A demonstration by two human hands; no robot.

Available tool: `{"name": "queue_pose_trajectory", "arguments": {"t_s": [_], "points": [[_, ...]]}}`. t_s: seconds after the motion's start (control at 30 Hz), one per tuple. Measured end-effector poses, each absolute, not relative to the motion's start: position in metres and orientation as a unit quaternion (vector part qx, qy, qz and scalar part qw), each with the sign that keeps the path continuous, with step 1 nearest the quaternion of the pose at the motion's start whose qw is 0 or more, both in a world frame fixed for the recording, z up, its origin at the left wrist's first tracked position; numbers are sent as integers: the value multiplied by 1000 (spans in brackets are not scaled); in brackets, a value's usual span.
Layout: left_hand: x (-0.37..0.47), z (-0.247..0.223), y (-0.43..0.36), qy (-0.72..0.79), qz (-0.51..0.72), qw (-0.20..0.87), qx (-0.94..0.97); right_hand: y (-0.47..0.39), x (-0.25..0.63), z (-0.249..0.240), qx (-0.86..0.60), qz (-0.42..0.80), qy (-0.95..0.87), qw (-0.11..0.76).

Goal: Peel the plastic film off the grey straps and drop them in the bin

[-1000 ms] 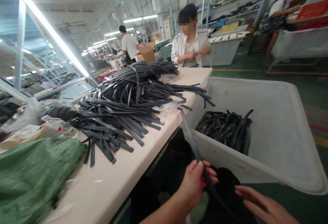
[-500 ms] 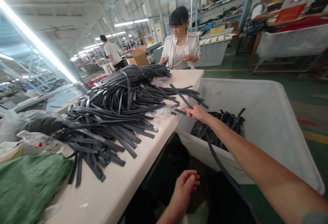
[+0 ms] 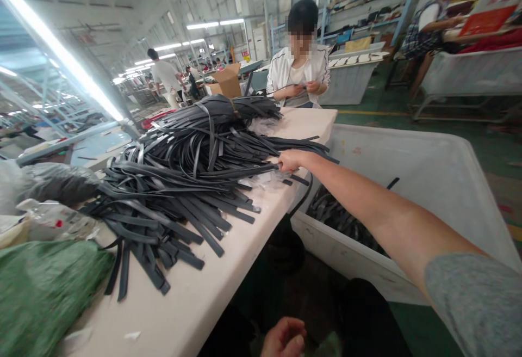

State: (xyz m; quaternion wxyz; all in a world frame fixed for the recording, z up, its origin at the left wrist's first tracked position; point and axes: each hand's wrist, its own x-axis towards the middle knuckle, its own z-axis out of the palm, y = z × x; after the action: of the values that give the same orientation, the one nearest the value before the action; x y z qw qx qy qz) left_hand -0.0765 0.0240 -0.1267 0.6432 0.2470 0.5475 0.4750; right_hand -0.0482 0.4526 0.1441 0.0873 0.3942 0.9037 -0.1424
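Observation:
My right hand (image 3: 290, 161) is reached out over the table's right edge, its fingers closed at the end of a dark strap. A length of black strap (image 3: 304, 198) hangs in a curve below that wrist, over the table edge. Beside the hand lies a big heap of flat black straps (image 3: 179, 161), many with their cut ends towards me. My left hand (image 3: 284, 338) is low at the bottom edge, in front of my lap, fingers loosely curled and apart from the thumb, with nothing seen in it. Part of it is cut off by the frame.
The pale table (image 3: 163, 324) also bears a green sack (image 3: 49, 291) and clear plastic bags (image 3: 61, 221). At the right stands a large white bin (image 3: 432, 177) with black straps (image 3: 342, 218) inside. Across the table sits a person in a white jacket (image 3: 299, 74), both hands together.
My right hand has moved left and slightly up to the heap, and its strap now hangs over the table edge. My left hand has dropped lower. The person opposite has brought both hands together.

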Motion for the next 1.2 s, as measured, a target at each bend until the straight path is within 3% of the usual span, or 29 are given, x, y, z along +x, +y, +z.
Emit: {"name": "queue_pose_trajectory", "arguments": {"t_s": [0.17,0.43,0.6,0.77,0.97,1.2], "points": [[-84,-100,36,538,481,634,278,434,-32,160,427,-173,884,83],[-93,-3,80,510,591,574,247,320,1,129,412,-444,796,-16],[-93,25,110,484,642,547,231,252,7,98,395,-554,728,-82],[-87,15,116,516,626,508,288,216,7,79,396,-582,699,-129],[-87,12,102,512,606,538,285,195,12,80,384,-576,699,-178],[-94,31,96,423,642,630,109,144,71,90,328,-512,739,-291]]}}
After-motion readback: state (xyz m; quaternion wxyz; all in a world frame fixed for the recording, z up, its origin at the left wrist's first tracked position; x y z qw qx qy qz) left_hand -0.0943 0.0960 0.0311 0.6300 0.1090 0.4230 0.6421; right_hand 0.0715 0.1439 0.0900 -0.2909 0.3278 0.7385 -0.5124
